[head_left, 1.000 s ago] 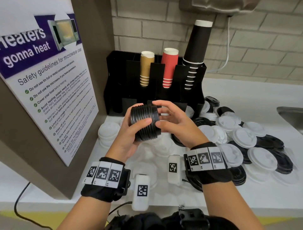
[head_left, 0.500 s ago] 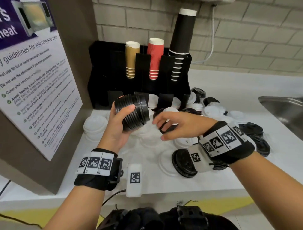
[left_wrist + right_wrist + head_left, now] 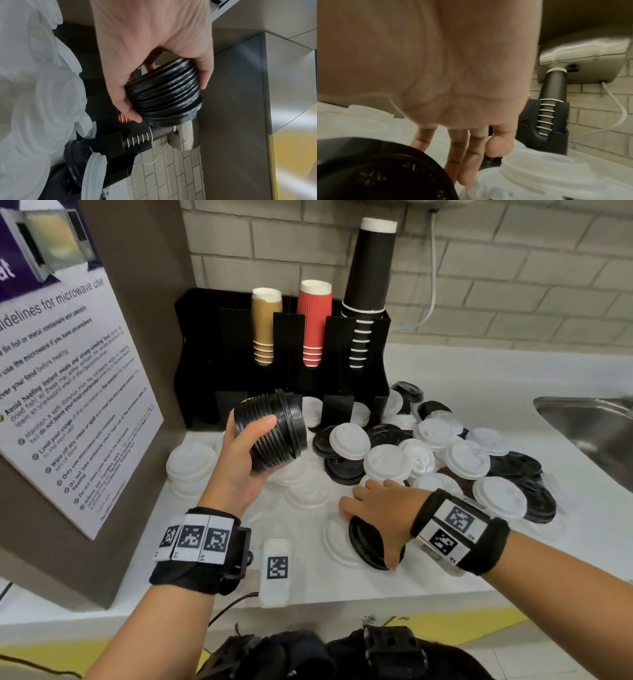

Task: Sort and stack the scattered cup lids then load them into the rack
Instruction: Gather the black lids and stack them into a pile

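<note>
Microwave poster (image 3: 65, 364), steel sink (image 3: 596, 422), wall dispenser (image 3: 583, 56).

A pale brick wall (image 3: 513, 285) fills the upper right; a steel sink (image 3: 596, 426) sits at right in a white counter (image 3: 479, 378).

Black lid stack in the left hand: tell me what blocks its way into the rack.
Nothing visible blocks it. The left hand holds the black lid stack just before the rack, whose lower slots are partly hidden.

The head view looks down over the counter (image 3: 445, 378) toward the cup rack (image 3: 291, 378). Each wrist camera peers close along its palm; all three catch the black cup stack (image 3: 137, 140).
</note>
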Motion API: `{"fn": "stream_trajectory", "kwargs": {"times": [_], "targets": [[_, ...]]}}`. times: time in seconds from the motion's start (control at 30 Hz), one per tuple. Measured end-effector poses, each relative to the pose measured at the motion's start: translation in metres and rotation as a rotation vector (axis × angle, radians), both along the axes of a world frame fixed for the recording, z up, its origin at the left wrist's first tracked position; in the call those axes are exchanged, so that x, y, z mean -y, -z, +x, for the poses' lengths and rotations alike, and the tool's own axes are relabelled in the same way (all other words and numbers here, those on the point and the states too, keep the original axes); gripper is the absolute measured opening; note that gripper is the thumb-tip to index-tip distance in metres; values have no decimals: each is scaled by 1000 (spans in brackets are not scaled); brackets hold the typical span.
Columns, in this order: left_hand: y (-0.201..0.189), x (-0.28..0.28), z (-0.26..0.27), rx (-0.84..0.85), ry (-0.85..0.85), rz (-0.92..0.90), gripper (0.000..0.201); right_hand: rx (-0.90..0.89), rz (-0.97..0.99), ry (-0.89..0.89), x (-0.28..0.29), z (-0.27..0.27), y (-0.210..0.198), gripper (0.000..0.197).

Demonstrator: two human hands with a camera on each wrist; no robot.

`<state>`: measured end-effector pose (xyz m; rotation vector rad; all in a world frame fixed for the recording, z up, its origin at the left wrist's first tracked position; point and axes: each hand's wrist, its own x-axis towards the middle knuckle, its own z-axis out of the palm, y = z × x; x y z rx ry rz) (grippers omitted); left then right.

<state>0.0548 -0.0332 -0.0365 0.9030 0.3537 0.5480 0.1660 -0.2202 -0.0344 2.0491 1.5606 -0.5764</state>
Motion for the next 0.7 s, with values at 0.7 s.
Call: {"fn": "stream_trajectory", "kwargs": {"times": [0.7], "targets": [[-6,25,9,32,177,92,86,-1148,1138,433,-22,24,-41,63]]}}
